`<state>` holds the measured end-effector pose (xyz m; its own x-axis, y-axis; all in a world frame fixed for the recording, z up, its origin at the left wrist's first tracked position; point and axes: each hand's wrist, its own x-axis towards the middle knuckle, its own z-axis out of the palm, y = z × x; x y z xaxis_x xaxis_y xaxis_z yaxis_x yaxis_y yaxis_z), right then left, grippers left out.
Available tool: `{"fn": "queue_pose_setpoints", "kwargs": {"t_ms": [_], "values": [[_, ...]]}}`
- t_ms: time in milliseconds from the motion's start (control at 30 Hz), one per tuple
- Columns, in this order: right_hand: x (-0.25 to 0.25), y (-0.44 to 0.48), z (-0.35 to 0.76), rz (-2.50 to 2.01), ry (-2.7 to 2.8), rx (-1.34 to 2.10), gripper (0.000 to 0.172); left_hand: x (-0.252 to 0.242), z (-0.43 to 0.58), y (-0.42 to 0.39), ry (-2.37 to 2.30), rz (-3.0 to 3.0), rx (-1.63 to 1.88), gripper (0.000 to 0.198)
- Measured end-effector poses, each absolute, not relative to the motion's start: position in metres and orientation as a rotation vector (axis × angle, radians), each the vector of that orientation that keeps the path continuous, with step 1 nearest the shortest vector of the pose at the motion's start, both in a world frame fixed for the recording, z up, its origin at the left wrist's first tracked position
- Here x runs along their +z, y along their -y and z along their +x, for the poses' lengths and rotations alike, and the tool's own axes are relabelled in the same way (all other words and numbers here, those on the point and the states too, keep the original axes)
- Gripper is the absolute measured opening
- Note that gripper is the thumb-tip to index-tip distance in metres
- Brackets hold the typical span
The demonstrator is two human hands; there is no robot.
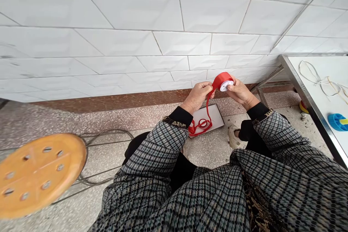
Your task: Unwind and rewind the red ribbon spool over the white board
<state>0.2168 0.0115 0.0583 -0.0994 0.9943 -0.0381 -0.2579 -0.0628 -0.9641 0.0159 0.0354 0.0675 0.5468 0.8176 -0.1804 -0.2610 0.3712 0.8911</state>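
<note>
The red ribbon [208, 108] is pinched between the thumb and bent fingers of the left hand [198, 95], just beside the roll from which it is drawn. The roll [221, 77] is gripped by the right hand [240, 91], whose fingers are curled partly around it, with the thumb pressed to its white end face [226, 86]. Both hands are held in front of the body, above the floor [208, 154]. From the left hand the strip is let down into a shallow box [216, 116] with a white inside, where loose loops are gathered toward its left part. A pale shoe [233, 137] is seen to the right of the box. The wrists are covered by black cuffs and checked sleeves [160, 145]. At far left an orange stool seat [71, 154], pierced with holes, is shown. At right, a thin cable [317, 79] and a blue spool [337, 121] are set on a metal-edged table [315, 103]. The scene is backed by a white tiled wall [146, 7].
</note>
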Motion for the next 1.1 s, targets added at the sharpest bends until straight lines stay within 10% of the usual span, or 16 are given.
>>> {"fn": "queue_pose_setpoints", "kwargs": {"t_ms": [500, 1100], "values": [[0.050, -0.010, 0.224, -0.863, 0.949, 1.538, 0.076, 0.067, 0.012, -0.036, -0.495, 0.686, 0.818, 0.042], [0.056, -0.011, 0.222, -1.002, 1.117, 1.408, 0.081, 0.077, -0.003, -0.041, -0.632, 0.614, 0.746, 0.025]]}}
